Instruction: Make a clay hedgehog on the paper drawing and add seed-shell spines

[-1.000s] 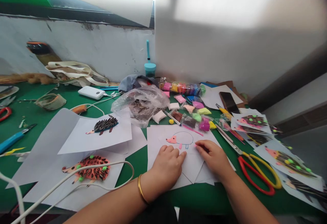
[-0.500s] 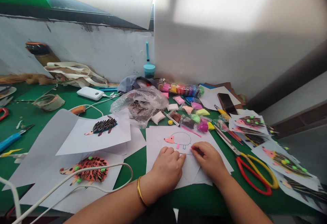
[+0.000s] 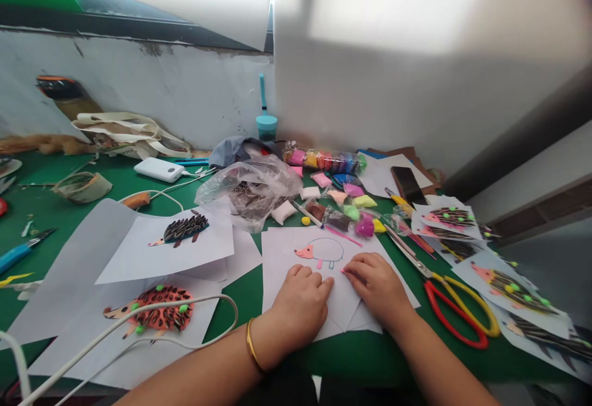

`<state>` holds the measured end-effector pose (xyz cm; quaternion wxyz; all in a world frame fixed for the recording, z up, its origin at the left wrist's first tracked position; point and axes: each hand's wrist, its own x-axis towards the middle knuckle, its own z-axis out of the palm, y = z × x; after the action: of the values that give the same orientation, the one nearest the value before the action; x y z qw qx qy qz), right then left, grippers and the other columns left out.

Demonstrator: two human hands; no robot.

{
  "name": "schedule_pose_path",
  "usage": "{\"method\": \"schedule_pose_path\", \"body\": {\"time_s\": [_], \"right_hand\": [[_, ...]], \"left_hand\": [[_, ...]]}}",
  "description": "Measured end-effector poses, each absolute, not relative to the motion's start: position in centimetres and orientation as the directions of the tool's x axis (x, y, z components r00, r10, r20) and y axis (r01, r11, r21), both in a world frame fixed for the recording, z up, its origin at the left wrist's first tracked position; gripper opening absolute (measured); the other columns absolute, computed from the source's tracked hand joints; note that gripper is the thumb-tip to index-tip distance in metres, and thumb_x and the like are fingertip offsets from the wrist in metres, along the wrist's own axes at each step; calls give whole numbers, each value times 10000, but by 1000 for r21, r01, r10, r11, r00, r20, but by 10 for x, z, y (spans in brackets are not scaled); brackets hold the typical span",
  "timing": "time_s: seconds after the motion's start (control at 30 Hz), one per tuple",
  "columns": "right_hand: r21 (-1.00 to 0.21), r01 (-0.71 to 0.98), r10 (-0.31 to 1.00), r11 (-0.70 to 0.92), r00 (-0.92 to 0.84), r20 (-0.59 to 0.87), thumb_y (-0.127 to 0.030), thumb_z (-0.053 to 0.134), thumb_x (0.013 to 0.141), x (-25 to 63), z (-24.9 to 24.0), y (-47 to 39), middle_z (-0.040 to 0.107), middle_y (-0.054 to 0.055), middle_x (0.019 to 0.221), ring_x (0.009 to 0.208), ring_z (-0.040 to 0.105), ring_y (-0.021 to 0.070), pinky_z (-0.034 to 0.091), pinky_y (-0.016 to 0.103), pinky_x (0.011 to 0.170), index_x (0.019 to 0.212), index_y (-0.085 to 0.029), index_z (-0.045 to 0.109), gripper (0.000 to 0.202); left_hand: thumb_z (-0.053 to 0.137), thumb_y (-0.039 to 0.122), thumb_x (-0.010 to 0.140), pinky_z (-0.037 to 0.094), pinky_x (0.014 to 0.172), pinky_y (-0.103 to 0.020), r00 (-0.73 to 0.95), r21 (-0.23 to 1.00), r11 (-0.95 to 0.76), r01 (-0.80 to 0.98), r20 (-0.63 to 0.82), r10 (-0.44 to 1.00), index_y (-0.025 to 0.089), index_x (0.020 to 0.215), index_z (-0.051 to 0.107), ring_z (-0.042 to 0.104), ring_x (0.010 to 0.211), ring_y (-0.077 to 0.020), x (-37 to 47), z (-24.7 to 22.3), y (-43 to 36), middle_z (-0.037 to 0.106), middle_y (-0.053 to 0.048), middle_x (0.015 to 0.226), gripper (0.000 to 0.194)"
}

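A white sheet of paper carries an outlined hedgehog drawing, whose face is filled with orange-pink clay. One pink clay leg sits under the body, beside a leg that is only outlined. My left hand rests on the sheet's lower part, holding nothing, fingers lying on the paper and partly bent. Just below the drawing's right end, my right hand pinches a small piece of pink clay between thumb and index finger.
Clay packets and a plastic bag of sunflower seeds lie behind the paper. Red-and-yellow scissors are at right, near several hedgehog pictures. At left, a white cable crosses another hedgehog picture.
My right hand's fingertips have come closer together around the pink clay, slightly lower relative to the drawing. The whole view has shifted a little; my left hand stays on the paper.
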<state>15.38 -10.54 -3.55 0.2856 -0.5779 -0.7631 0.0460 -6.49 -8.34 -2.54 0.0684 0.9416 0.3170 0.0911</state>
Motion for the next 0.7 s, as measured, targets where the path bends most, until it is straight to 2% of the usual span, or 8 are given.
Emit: {"method": "schedule_pose_path", "body": {"time_s": [0.27,0.43,0.5,0.6,0.7], "right_hand": [[-256,884,865,390,-256,432,-221,591,912,149,-38,-114,686,77,1043,972,600,238,476,403,881,1096,-254,739,239],[-227,915,867,333,-202,456,-233,586,903,150,-36,-115,695,81,1069,991,604,248,478,416,890,1033,-250,765,222],[-219,908,863,356,-230,450,-224,582,898,151,-35,-116,697,78,1094,1014,603,249,479,418,896,1014,-254,770,222],[-186,898,861,400,-298,412,-219,587,886,149,-33,-117,693,71,1161,1063,592,260,471,433,922,1070,-270,754,254],[-153,925,874,348,-261,411,-233,595,879,147,-31,-117,689,70,1207,1085,586,274,461,452,937,1079,-269,751,256]], "left_hand": [[524,201,865,400,877,-461,779,211,-787,580,140,612,178,1216,583,532,881,-263,-65,-26,-83,627,-66,891,356],[551,200,839,399,873,-459,784,217,-788,576,129,608,178,1203,590,536,880,-262,-66,-25,-83,633,-68,895,367],[548,200,843,399,870,-457,784,215,-789,575,132,607,178,1208,587,538,880,-261,-66,-25,-83,635,-67,891,368],[535,208,856,396,870,-456,781,212,-789,576,145,608,178,1214,584,542,882,-262,-66,-24,-84,639,-64,897,362],[541,209,850,396,860,-453,778,218,-785,579,139,612,181,1198,591,546,880,-264,-65,-24,-84,642,-64,900,353]]}}
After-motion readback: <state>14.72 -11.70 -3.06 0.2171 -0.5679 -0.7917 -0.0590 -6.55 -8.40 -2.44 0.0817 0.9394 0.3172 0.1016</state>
